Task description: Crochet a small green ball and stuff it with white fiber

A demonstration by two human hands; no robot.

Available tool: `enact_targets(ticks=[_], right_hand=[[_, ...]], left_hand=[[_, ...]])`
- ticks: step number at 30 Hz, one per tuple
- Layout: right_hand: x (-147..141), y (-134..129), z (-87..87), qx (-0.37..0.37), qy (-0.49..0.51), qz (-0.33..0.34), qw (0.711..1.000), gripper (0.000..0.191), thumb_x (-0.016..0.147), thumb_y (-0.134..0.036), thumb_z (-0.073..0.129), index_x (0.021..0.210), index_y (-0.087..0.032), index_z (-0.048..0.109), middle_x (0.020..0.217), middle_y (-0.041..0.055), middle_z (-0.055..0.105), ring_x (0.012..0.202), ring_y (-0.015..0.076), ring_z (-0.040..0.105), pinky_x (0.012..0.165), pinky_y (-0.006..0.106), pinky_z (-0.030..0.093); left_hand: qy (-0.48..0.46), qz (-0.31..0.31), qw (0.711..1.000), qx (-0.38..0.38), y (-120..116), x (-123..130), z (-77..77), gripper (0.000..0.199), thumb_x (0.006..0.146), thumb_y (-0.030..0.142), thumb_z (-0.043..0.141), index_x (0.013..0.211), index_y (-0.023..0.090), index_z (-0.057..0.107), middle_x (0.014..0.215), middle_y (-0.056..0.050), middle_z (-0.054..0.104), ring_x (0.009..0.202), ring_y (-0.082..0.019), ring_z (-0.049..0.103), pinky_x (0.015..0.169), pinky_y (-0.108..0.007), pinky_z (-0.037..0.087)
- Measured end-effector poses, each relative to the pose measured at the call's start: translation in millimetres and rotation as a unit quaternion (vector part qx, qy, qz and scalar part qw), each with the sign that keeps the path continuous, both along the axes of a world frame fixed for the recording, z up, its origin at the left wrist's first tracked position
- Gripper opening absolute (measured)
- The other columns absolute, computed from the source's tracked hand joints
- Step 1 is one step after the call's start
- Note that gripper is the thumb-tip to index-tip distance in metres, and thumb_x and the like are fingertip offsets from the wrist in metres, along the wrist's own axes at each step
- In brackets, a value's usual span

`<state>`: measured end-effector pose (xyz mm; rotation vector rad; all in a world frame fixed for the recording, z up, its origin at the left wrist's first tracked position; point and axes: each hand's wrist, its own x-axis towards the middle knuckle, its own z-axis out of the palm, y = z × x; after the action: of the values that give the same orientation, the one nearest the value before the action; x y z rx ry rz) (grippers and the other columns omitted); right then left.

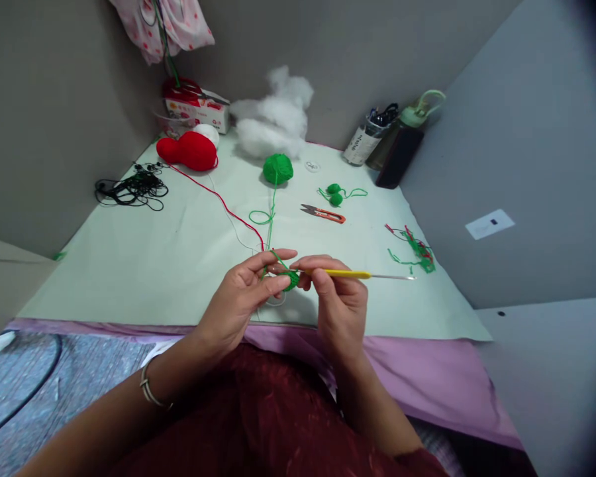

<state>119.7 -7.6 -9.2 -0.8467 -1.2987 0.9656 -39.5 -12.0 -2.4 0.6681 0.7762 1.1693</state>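
Between thumb and fingers, my left hand (246, 291) pinches a small green crochet piece (291, 281), with a strand of green yarn running over the raised index finger. My right hand (342, 301) is closed around the yellow handle of a crochet hook (347, 273). One end of the hook meets the crochet piece; its other metal end points right. From the hands the green yarn leads back, past a loose loop, to a green yarn ball (278, 169). A red yarn strand (223, 203) and a thin white thread also reach the area by my left hand.
Orange thread snips (322, 213) and two small green balls (334, 195) lie beyond my right hand. Yarn scraps (420, 250) are at right, black cord (134, 187) and red yarn (189, 151) at left. White stuffing (275, 116), a pen cup (362, 140), a phone (400, 157) and a bottle stand behind.
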Motion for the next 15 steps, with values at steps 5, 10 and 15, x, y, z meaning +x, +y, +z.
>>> enact_targets(ticks=[5,10,15], right_hand=[[1.1,0.6,0.0,-0.041,0.053,0.012,0.998,0.017,0.102,-0.030,0.063,0.099,-0.027,0.079,0.091,0.0003,0.076,0.069,0.0105,0.064,0.068,0.027,0.052],[4.2,2.1,4.4,-0.048,0.080,0.042,0.995,0.020,0.104,-0.031,0.059,0.096,-0.024,0.076,0.089,0.0007,0.076,0.068,0.0101,0.065,0.069,0.026,0.054],[5.6,-1.4,8.0,0.006,0.013,0.023,1.000,0.021,0.107,-0.027,0.055,0.099,-0.023,0.074,0.093,0.0014,0.076,0.069,0.0104,0.066,0.068,0.028,0.056]], left_hand=[[0.053,0.003,0.998,0.026,-3.2,0.4,-2.5,0.028,0.084,0.030,0.084,0.113,0.028,0.083,0.102,-0.002,0.074,0.087,-0.012,0.063,0.074,-0.022,0.048],[0.062,0.001,0.998,0.022,-2.2,-2.6,-2.2,0.027,0.083,0.028,0.085,0.109,0.028,0.083,0.101,-0.003,0.073,0.087,-0.013,0.061,0.073,-0.022,0.047],[0.082,0.003,0.996,0.039,-2.8,-4.5,-4.2,0.024,0.085,0.027,0.082,0.109,0.030,0.083,0.104,-0.003,0.073,0.091,-0.013,0.061,0.076,-0.022,0.047]])
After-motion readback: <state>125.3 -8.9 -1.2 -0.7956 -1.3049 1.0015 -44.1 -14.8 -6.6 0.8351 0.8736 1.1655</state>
